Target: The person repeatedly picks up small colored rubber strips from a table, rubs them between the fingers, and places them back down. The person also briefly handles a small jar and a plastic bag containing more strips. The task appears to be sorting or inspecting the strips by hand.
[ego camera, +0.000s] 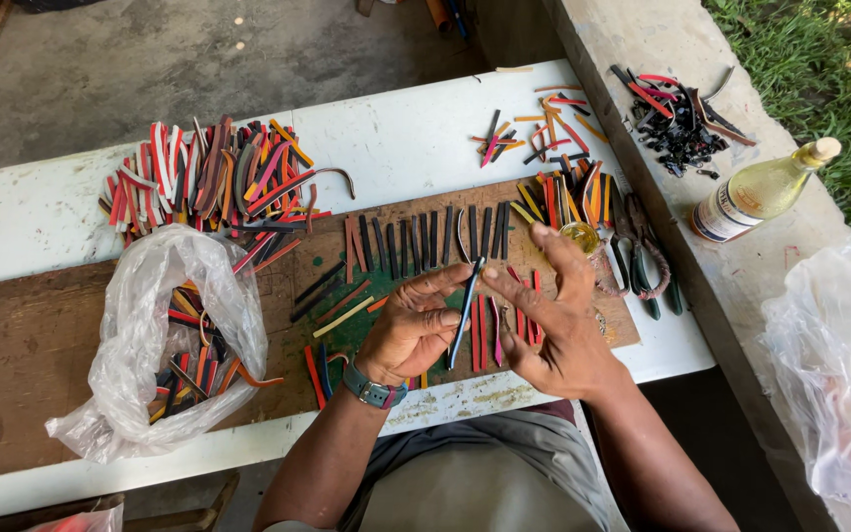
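- Outdoor bench: white table (416, 138) with brown work board (22, 355), concrete ledge (662, 59) alongside, grass beyond.
- Left hand (408, 330): fingers curled, pinching dark strip (465, 315) at upper end.
- Right hand (556, 320): fingers spread, thumb touching same strip from right side; no full grip.
- Strip: held between both hands above board, long axis near vertical, tilted slightly.
- Row of laid strips (425, 238) just beyond hands; plastic bag (160, 325) well left.

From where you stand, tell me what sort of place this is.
Probably an outdoor craft bench: a white table carrying a worn wooden board, heaps of coloured strips, pliers, with grass beside a concrete ledge.
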